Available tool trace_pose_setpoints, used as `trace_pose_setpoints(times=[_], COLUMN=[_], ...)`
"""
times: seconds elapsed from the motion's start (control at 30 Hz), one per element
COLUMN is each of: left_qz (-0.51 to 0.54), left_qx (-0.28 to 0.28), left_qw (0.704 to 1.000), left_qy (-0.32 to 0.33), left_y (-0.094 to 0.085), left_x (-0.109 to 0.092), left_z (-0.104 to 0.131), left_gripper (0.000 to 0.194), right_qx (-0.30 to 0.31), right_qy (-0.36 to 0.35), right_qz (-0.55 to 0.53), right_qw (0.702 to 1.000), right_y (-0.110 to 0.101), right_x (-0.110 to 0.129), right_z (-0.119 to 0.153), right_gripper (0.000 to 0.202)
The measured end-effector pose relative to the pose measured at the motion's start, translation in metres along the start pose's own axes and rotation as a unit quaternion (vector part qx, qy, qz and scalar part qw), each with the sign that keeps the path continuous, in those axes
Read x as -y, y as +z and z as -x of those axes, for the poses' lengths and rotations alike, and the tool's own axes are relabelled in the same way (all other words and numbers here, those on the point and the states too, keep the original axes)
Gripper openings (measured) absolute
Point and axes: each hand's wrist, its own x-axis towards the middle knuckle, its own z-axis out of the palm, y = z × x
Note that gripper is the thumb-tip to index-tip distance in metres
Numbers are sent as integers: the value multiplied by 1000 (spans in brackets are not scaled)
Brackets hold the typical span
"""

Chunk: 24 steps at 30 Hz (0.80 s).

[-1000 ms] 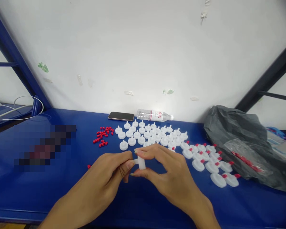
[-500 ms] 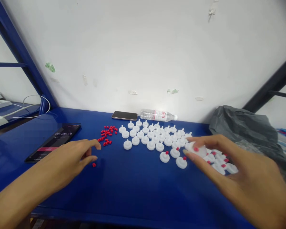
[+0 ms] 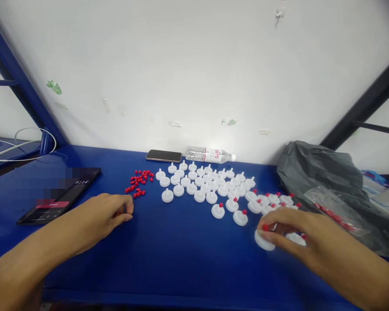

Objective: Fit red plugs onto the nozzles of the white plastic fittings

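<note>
My left hand is low over the blue table, thumb and index fingertip pinched together. Whatever they hold, if anything, is hidden. Beyond it lies a scatter of small red caps. On the right, my right hand grips a round white nozzle lid with a red cap on its tip, at or just above the table. Several white nozzle lids with red tips sit around that hand, some partly hidden by it. Plain white nozzle lids stand spout up in a wide group at mid-table.
Against the wall lie a dark-screened phone and a clear plastic bottle. A larger phone with a lit screen is at left. At right, a grey plastic bag and a clear bag of red pieces border the lids.
My right hand has lowered its white lid toward the table's near right. My left thumb and index finger have closed, and the loose red cap beside them no longer shows. The view has shifted slightly.
</note>
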Motion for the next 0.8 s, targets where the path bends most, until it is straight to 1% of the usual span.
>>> trace_pose_setpoints(times=[0.03,0.1,0.13,0.2,0.23,0.3,0.37,0.43,0.5,0.57,0.63,0.7,0.8], left_qz=[-15,-41,-46,-56,-67,-103,-152,-189,-203,-200,-185,-153,-94], left_qx=[42,51,42,15,8,-23,-25,3,25,29,30,27,12], left_qw=[999,998,998,998,998,994,988,982,978,978,982,987,993], left_qy=[-3,-10,-8,-2,2,10,14,22,37,42,40,44,65], left_y=[-1,-2,-2,2,4,13,23,32,38,41,39,35,29], left_x=[-3,-14,-21,-36,-43,-53,-56,-53,-47,-43,-45,-51,-64], left_z=[-3,-11,-14,-20,-22,-24,-25,-23,-20,-18,-18,-20,-22], left_gripper=[19,19,21,26,29,40,50,56,59,59,57,51,37], right_qx=[26,56,52,16,-4,-35,-46,-54,-63,-79,-96,-97,-79], right_qy=[7,25,35,53,58,57,47,27,6,-8,-12,-15,-26], right_qz=[-13,-26,-22,3,20,48,60,60,61,65,68,67,71], right_qw=[1000,998,998,998,998,997,996,996,996,995,993,993,994], right_y=[2,6,8,10,10,8,5,4,6,10,14,20,34], right_x=[-2,-6,-9,-14,-16,-17,-13,-6,3,9,14,19,30], right_z=[0,-1,-1,-1,-1,0,2,3,4,4,4,3,-2], right_gripper=[22,22,20,14,15,24,31,32,28,28,30,30,28])
